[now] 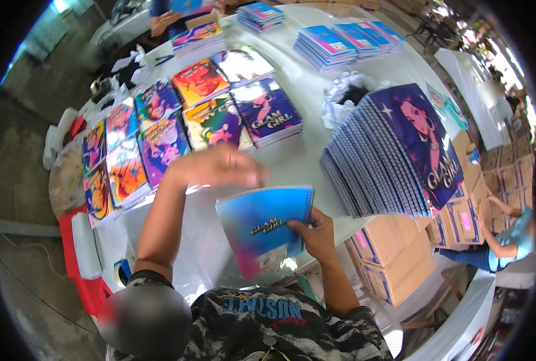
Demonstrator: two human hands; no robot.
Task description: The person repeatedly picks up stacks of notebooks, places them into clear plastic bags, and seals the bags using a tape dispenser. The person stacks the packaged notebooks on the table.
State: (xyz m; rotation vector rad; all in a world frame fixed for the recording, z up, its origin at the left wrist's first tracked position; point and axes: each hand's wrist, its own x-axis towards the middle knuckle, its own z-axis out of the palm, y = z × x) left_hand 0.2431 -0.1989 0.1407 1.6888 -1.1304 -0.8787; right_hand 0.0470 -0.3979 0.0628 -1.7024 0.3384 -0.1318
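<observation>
A spiral notebook (262, 219) with a blue and pink cover is tilted in front of my body. My right hand (315, 236) is closed on its right edge, with the thumb lying across the cover. Just beyond the notebook's top edge hovers my left hand (223, 167), its fingers smeared by motion. It is apart from the notebook and close to the stacks of colourful illustrated covers (214, 123). To the right rises a tall leaning stack of spiral notebooks (376, 156), topped by a purple cover with a drawn figure.
Blue notebook stacks (325, 47) stand at the table's far side, near crumpled white plastic (347, 96). Cardboard boxes (394, 256) sit beyond the table's right edge. Another person (511, 240) stands at the right; a co-worker's hand (164, 23) shows at the far left.
</observation>
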